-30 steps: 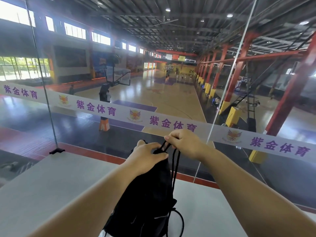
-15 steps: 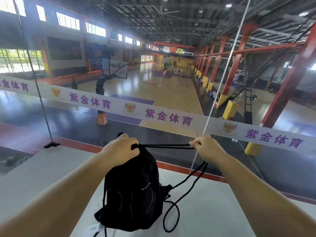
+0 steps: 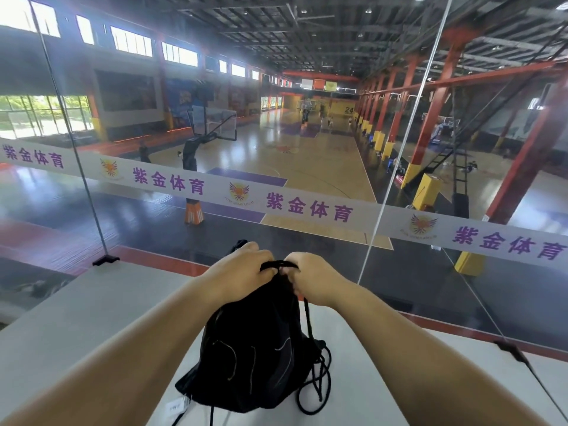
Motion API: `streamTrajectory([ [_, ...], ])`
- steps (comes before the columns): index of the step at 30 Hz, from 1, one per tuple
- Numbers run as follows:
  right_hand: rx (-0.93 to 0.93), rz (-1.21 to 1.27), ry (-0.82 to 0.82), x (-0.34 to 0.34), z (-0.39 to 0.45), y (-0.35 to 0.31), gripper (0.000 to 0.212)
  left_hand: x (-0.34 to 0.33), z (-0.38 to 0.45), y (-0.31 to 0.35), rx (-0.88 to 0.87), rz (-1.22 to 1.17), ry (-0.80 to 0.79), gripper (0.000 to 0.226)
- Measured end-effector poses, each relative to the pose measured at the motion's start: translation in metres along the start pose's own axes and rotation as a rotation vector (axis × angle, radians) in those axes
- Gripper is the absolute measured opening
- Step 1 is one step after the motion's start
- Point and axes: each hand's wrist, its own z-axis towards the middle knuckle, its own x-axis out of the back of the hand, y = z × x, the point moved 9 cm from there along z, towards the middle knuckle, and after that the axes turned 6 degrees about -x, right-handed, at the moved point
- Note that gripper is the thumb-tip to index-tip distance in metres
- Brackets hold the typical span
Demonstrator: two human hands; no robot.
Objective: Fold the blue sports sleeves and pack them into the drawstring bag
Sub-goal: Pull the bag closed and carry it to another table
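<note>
- Your left hand [image 3: 242,273] curls round the gathered neck of the black drawstring bag [image 3: 258,348], fingers wrapped over the bunched fabric at the top.
- Your right hand [image 3: 310,281] sits just beside the left, almost knuckle to knuckle, its fingers curled and pinching the black drawcord [image 3: 278,265] where it loops out of the bag's mouth.
- The short arc of cord bridges the small gap between your two hands.
- The bag's mouth looks cinched shut; its body hangs below your hands and its bottom rests on the white table [image 3: 76,318], leaning a little to your left.
- More cord runs down the bag's right side and lies in loose loops [image 3: 319,385] on the table at its lower right corner.
- A small white tag [image 3: 176,407] pokes out at the bag's lower left corner.
- The blue sports sleeves do not show; you cannot tell from this view whether they are inside the bag.
- Beyond the table stands a glass barrier [image 3: 430,272] with a white banner strip [image 3: 307,207] bearing purple characters.
- Through the glass lies an indoor basketball court [image 3: 307,155] with a portable hoop [image 3: 196,142] and red steel columns [image 3: 430,109] along the right.
</note>
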Motion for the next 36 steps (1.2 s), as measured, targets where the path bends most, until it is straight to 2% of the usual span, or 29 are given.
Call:
streamTrajectory([
  [4, 0.04, -0.093, -0.045, 0.006, -0.009, 0.004, 0.018, 0.001, -0.006, -0.008, -0.033, 0.026, 0.007, 0.019],
  [7, 0.041, -0.142, -0.019, 0.021, -0.015, 0.017, 0.022, 0.005, -0.008, -0.019, -0.017, 0.033, 0.032, 0.022],
  [11, 0.015, -0.076, 0.022, 0.031, -0.018, 0.032, 0.021, 0.006, -0.01, -0.027, 0.025, 0.027, 0.064, 0.027],
  [14, 0.002, 0.012, 0.08, 0.037, -0.014, 0.037, 0.019, 0.0, -0.009, -0.022, 0.022, -0.007, 0.067, 0.035],
  [17, -0.064, 0.12, 0.22, 0.055, -0.012, 0.045, 0.017, -0.001, -0.013, -0.03, 0.098, -0.179, 0.04, 0.051],
  [18, -0.09, 0.157, 0.263, 0.061, -0.011, 0.047, 0.019, 0.002, -0.016, -0.036, 0.147, -0.202, 0.042, 0.05],
  [20, -0.082, 0.176, 0.289, 0.065, -0.011, 0.043, 0.032, 0.011, -0.019, -0.043, 0.187, -0.083, 0.044, 0.034],
  [22, -0.009, 0.069, 0.285, 0.061, -0.011, 0.03, 0.042, 0.019, -0.021, -0.043, 0.195, 0.0, 0.042, 0.029],
  [26, 0.124, -0.209, 0.152, 0.025, -0.011, -0.003, 0.061, 0.026, -0.025, -0.033, 0.153, -0.109, 0.07, 0.026],
  [29, 0.153, -0.369, 0.098, -0.002, -0.005, -0.017, 0.072, 0.029, -0.029, -0.024, 0.13, -0.196, 0.084, 0.026],
  [31, 0.158, -0.398, 0.116, -0.014, -0.001, -0.025, 0.068, 0.03, -0.033, -0.02, 0.124, -0.234, 0.094, 0.024],
  [36, 0.161, -0.262, 0.201, -0.025, 0.006, -0.032, 0.036, 0.041, -0.044, -0.022, 0.154, -0.214, 0.168, 0.021],
])
